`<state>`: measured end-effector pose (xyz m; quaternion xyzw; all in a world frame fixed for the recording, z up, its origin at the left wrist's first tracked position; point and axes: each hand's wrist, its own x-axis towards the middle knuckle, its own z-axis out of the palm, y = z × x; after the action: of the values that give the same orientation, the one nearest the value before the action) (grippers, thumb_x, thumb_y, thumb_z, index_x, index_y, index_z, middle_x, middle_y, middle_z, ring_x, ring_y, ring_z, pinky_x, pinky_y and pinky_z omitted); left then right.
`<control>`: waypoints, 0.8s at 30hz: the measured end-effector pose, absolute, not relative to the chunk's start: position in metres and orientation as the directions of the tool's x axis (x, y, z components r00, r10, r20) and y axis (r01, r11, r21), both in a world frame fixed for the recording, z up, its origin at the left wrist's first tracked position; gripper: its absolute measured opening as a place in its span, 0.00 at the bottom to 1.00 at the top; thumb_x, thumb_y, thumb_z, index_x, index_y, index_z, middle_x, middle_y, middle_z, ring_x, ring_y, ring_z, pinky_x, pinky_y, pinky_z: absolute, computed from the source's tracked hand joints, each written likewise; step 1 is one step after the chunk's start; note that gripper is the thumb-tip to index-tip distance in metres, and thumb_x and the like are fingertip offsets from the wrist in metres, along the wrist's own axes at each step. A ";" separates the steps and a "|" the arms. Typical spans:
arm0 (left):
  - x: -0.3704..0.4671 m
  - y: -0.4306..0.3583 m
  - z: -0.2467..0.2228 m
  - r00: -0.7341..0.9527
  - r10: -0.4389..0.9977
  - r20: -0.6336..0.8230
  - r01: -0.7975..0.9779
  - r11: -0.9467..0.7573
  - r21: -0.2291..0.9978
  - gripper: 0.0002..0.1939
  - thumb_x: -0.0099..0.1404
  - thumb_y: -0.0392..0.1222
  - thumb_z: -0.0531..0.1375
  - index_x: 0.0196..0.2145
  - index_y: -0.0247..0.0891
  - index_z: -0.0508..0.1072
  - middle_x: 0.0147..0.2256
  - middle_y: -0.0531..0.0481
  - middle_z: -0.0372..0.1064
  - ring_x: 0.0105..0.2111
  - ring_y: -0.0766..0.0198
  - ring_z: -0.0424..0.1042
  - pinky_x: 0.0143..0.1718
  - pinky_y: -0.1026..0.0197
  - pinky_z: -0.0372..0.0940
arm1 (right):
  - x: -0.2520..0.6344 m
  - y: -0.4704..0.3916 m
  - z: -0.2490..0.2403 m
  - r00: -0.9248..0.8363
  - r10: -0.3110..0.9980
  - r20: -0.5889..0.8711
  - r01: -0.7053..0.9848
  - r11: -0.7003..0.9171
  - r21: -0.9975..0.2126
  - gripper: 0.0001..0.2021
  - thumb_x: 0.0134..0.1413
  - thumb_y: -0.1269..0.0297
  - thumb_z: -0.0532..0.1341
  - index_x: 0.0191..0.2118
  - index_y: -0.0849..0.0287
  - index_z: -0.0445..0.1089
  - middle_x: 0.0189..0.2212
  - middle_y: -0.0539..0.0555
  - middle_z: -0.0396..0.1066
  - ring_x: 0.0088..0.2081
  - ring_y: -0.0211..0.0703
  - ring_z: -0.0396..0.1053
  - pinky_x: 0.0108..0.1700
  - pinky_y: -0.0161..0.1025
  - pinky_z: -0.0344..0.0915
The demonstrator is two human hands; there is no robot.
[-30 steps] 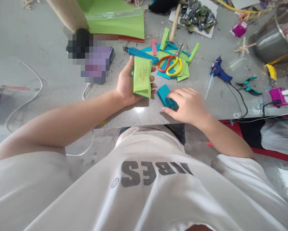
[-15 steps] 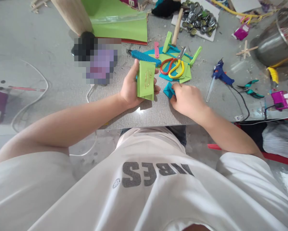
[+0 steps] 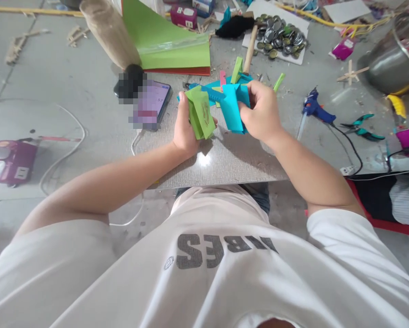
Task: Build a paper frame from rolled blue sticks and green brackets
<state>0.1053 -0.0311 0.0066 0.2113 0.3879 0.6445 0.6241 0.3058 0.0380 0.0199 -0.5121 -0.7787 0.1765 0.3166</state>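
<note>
My left hand [image 3: 186, 130] is wrapped round a folded green paper piece [image 3: 201, 114], which has shiny glue-like squiggles on its face. In my right hand [image 3: 262, 111] is a folded blue paper piece [image 3: 232, 109], pinched by its right side. The two pieces are held apart, side by side above the table's front part. Behind them lie a blue cutter [image 3: 211, 93], a small pink piece [image 3: 222, 78] and green strips [image 3: 237, 69]. The blue piece and my right hand hide the scissors.
A phone [image 3: 152, 102] with a cable lies left of my hands. On the right are a blue glue gun [image 3: 316, 107], pliers [image 3: 363, 127] and a metal pot [image 3: 392, 57]. Bottle caps [image 3: 281, 36] and green sheets [image 3: 177, 48] lie further back.
My right hand has lifted the blue piece up and back, so more of it shows beside the green one. The green piece has turned in my left hand. The whole view has shifted slightly.
</note>
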 end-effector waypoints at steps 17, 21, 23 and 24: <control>0.112 -0.039 -0.011 -0.084 0.992 -0.097 -0.606 0.026 0.795 0.32 0.96 0.69 0.50 0.50 0.52 0.88 0.50 0.45 0.92 0.74 0.45 0.83 0.63 0.51 0.83 | 0.279 0.003 0.011 -0.237 0.929 0.285 0.783 0.357 -0.509 0.12 0.84 0.51 0.66 0.61 0.48 0.81 0.42 0.57 0.77 0.46 0.60 0.75 0.50 0.55 0.76; 0.113 -0.042 -0.009 -0.063 0.998 -0.007 -0.610 -0.032 0.792 0.40 0.99 0.64 0.40 0.47 0.47 0.87 0.47 0.44 0.91 0.64 0.50 0.89 0.59 0.54 0.83 | 0.278 -0.001 0.009 -0.254 0.921 0.297 0.789 0.375 -0.488 0.10 0.84 0.52 0.67 0.59 0.48 0.80 0.44 0.57 0.77 0.46 0.58 0.75 0.51 0.54 0.75; 0.113 -0.043 -0.009 -0.076 0.997 0.017 -0.589 -0.058 0.806 0.41 0.99 0.65 0.40 0.47 0.48 0.87 0.49 0.44 0.91 0.63 0.51 0.89 0.59 0.54 0.83 | 0.278 -0.002 0.010 -0.264 0.918 0.297 0.788 0.383 -0.482 0.10 0.84 0.51 0.68 0.58 0.48 0.80 0.44 0.57 0.77 0.46 0.58 0.75 0.52 0.54 0.74; 0.113 -0.042 -0.009 -0.086 0.996 0.014 -0.572 -0.061 0.818 0.39 0.99 0.66 0.41 0.47 0.49 0.88 0.51 0.45 0.91 0.65 0.50 0.88 0.60 0.54 0.84 | 0.278 -0.003 0.011 -0.264 0.917 0.298 0.788 0.383 -0.481 0.09 0.83 0.51 0.68 0.57 0.48 0.80 0.44 0.57 0.77 0.46 0.58 0.75 0.52 0.53 0.74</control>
<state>0.1131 -0.0424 -0.0088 0.3161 0.3353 0.6561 0.5977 0.2779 -0.0029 0.0114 -0.5424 -0.7862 0.1188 0.2714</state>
